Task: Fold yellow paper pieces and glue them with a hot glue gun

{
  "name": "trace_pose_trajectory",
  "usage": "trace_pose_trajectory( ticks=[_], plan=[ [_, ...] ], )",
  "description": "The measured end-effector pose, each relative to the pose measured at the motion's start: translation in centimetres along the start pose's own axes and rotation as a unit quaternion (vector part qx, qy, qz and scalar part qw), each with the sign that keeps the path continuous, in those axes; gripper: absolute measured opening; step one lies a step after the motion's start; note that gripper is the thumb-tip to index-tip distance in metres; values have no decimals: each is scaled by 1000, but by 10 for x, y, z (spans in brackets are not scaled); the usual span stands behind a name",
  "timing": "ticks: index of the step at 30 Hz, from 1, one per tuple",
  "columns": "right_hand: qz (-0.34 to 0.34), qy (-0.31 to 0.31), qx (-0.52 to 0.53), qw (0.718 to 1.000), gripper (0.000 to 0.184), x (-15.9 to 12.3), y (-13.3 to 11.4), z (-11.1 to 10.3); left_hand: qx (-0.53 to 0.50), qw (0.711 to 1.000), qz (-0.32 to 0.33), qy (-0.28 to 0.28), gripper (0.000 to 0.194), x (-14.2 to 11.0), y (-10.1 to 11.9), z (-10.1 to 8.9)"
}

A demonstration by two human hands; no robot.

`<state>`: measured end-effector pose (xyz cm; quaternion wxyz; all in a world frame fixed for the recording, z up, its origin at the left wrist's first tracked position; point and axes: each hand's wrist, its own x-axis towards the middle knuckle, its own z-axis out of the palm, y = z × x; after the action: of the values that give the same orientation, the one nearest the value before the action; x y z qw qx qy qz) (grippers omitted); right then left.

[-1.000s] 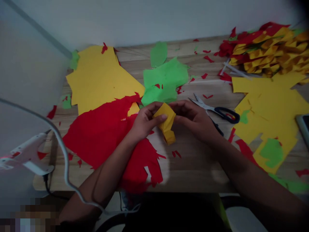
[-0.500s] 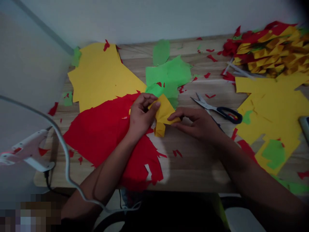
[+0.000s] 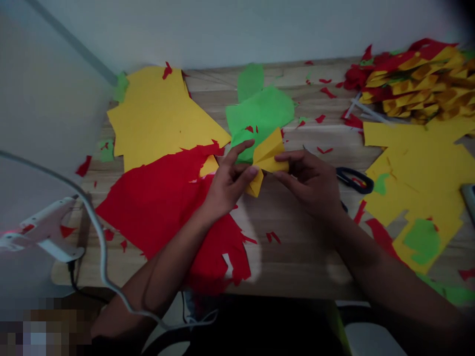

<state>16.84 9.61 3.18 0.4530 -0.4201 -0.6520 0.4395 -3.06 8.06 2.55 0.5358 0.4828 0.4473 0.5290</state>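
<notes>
Right of the red paper (image 3: pixel 156 195), we hold the folded yellow piece (image 3: pixel 270 149) over the tabletop (image 3: pixel 297 264): the fingers of our left hand (image 3: pixel 227 184) pinch its narrow waist, those of our right hand (image 3: pixel 313 178) its outer edge. We should steady the waist and turn the edge gently, lest it tear.

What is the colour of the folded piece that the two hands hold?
The folded piece is yellow, best seen in the head view.
</notes>
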Motion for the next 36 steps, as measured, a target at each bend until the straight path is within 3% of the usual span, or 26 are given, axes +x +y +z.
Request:
trace_pose_trajectory(
  ticks=[3, 8, 12, 16, 22, 26, 31, 36],
  plan=[
    [-12, -17, -23, 1000, 23, -2, -2, 2, -42, 999, -17, -21, 53, 0, 1, 7],
    [-53, -20, -68, 996, 19, -4, -8, 4, -73, 997, 13, -11, 31, 0, -4, 11],
    [-54, -5, -73, 996, 24, -6, -6, 5, -64, 997, 26, 27, 18, 1, -9, 9],
    [-80, 8, -118, 990, 22, -6, -6, 4, -49, 997, 6, 58, 19, 1, -10, 7],
    [-132, 37, -118, 983, 15, -5, -8, 4, -4, 999, 22, 31, 24, -1, -3, 9],
    [-131, 57, -114, 983, 16, -5, -7, 4, 52, 998, 43, 15, 28, -4, 3, 12],
    [-131, 47, -118, 983, 14, -7, -7, 4, 86, 994, 62, 36, 20, -6, 6, 15],
    [-138, 44, -118, 982, 13, -8, -9, 4, 49, 996, 68, 39, 27, -5, 3, 13]
  ],
)
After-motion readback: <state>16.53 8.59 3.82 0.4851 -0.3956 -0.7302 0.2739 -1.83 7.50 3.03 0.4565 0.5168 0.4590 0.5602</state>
